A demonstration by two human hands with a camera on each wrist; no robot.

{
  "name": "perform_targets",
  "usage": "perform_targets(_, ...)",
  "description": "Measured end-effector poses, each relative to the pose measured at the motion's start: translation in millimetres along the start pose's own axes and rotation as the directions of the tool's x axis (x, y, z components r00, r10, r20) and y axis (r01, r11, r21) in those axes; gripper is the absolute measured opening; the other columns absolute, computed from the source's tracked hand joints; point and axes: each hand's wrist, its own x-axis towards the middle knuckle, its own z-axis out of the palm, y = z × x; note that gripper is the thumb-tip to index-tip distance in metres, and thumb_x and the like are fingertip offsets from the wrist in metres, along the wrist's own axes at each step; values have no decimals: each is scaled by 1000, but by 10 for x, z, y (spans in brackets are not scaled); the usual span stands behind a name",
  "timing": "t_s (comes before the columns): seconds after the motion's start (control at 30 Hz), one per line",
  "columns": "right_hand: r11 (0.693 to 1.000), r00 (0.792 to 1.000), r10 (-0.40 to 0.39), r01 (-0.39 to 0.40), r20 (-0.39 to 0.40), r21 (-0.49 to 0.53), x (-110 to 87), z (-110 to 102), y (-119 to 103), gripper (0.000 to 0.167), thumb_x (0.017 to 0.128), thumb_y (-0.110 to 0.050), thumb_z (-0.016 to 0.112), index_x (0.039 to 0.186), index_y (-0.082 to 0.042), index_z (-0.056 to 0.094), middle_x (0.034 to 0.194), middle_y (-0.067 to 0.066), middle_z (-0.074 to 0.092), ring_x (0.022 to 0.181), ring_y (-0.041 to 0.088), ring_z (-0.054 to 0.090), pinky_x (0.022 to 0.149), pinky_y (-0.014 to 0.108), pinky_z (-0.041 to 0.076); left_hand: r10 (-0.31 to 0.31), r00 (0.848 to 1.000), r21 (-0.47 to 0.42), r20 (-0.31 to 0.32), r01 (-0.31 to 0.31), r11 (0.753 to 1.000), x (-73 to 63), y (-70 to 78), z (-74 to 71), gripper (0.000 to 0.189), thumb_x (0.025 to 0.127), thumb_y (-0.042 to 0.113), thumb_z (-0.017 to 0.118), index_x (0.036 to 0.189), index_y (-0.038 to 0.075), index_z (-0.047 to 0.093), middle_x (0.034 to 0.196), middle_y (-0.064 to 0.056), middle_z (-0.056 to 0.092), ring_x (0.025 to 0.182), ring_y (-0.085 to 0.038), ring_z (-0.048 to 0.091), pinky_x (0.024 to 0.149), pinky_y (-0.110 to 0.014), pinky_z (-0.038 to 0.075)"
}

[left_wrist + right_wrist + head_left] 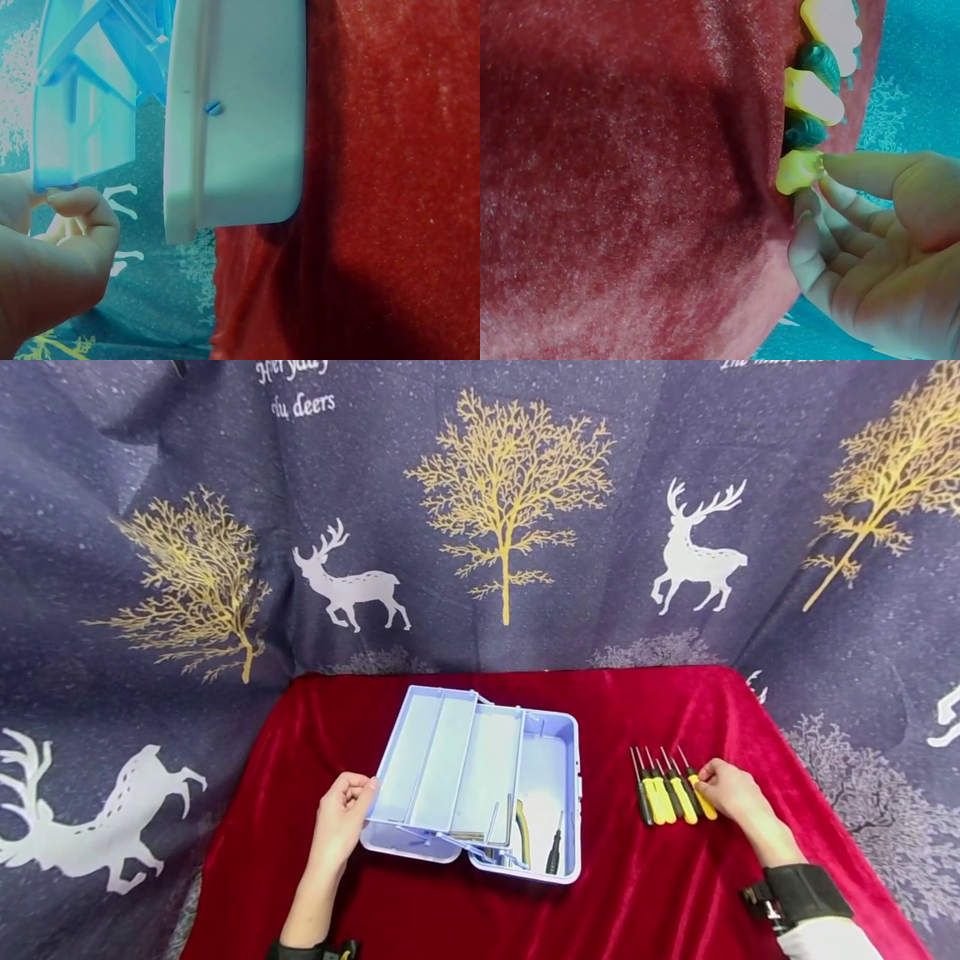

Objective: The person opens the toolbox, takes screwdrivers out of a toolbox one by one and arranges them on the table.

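A light-blue toolbox point(551, 752) stands unfolded on the cloth, its stepped trays swung out to the left. My left hand point(341, 822) pinches the outer edge of the upper tray point(82, 154) between thumb and fingers. To the right of the box lies a row of several screwdrivers point(663, 797) with yellow or black handles, shafts pointing away. At the row's right end, my right hand point(731, 789) pinches the handle of a yellow screwdriver point(799, 172), which lies beside its neighbours. Its handle's far part is hidden by the fingers in the right wrist view.
Yellow-handled pliers point(522, 835) and a black screwdriver point(554, 852) lie in the box's bottom. Hex keys point(493, 822) rest at the near end of a tray. Dark red velvet point(622, 902) covers the table; a printed curtain point(375, 460) hangs behind and at the sides.
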Motion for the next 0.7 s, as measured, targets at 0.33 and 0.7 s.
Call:
perform_targets(0.33,1000,999,-23,22,-39,-16,-13,45,-3,13,86,-10,68,89,1,61,77,15,69,69,23,60,64,39,47,-4,1000,11,-2,4,1000,4,-3,-1,21,101,13,69,110,-5,63,73,1,61,60,-6,51,57,-22,47)
perform_targets(0.7,999,999,11,-12,-32,-33,5,61,-11,13,86,-11,66,89,0,62,76,13,65,70,27,59,64,42,47,3,1000,-20,-3,-3,1000,2,-6,6,20,101,12,69,109,-5,63,73,1,61,60,-6,52,56,-21,47)
